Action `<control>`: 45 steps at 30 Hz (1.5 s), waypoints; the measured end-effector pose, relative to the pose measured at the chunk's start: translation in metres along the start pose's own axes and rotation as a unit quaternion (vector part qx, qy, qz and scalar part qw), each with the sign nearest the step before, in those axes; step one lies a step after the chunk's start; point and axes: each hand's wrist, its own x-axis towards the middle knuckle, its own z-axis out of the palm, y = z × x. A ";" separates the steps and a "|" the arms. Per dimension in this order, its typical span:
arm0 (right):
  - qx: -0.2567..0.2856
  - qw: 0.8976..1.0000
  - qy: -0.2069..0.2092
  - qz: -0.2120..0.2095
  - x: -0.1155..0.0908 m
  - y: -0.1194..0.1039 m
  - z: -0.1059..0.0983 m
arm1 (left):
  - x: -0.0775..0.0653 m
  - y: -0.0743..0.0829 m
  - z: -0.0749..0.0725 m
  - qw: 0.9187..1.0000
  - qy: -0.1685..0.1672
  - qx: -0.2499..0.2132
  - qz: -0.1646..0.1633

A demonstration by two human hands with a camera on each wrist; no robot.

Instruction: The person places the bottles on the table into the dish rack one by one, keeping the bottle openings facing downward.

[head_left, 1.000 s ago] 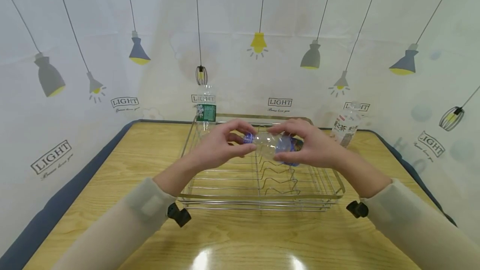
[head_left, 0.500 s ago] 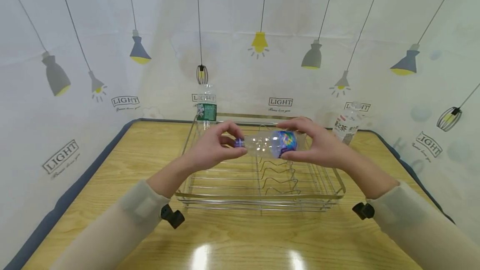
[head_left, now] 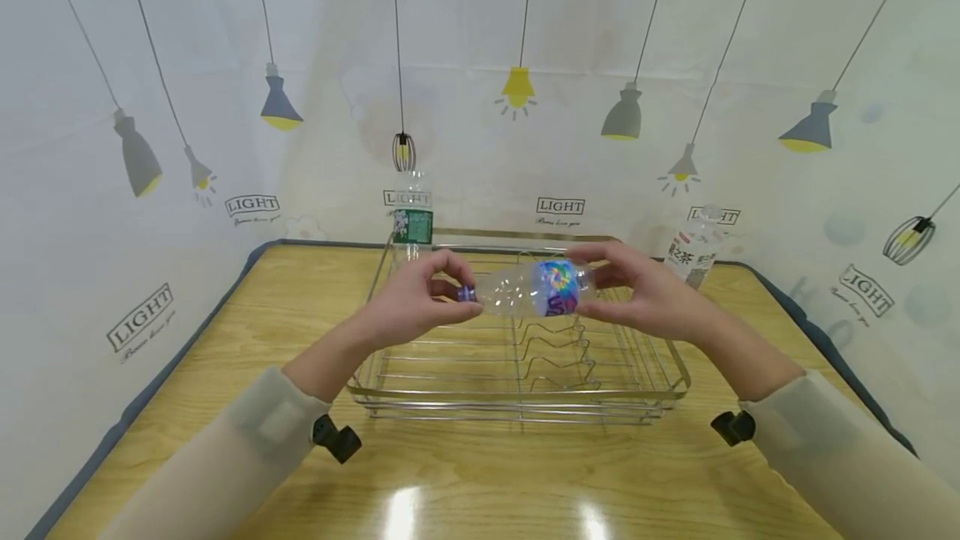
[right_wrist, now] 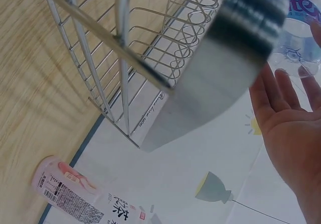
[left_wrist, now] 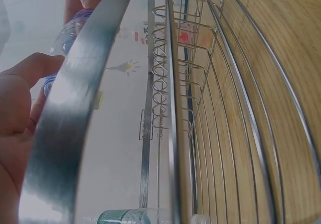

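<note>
Evidently both hands are at work on one clear bottle, held lying on its side over the wire rack, its capped end to the left and its base to the right. The left hand pinches the blue-purple cap between thumb and curled fingers. The right hand grips the base end, thumb on the near side and fingers on the far side, just beside the multicoloured label. The rack rests on the wooden surface. At its far left corner a green-labelled bottle stands upright; whether it is inside the rack I cannot tell. Outside the rack, at far right, stands a white-and-pink bottle. A lamp-printed sheet hangs behind.
</note>
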 end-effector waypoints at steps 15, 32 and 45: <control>-0.016 0.999 0.010 -0.042 0.004 -0.007 0.001 | 0.002 0.002 0.005 0.997 -0.019 0.076 0.000; 0.003 0.998 0.054 -0.040 0.022 -0.027 0.007 | 0.010 0.007 0.015 0.996 -0.036 0.071 -0.037; 0.026 0.997 0.073 -0.029 0.033 -0.031 0.013 | 0.012 0.006 0.020 0.995 -0.036 0.081 -0.042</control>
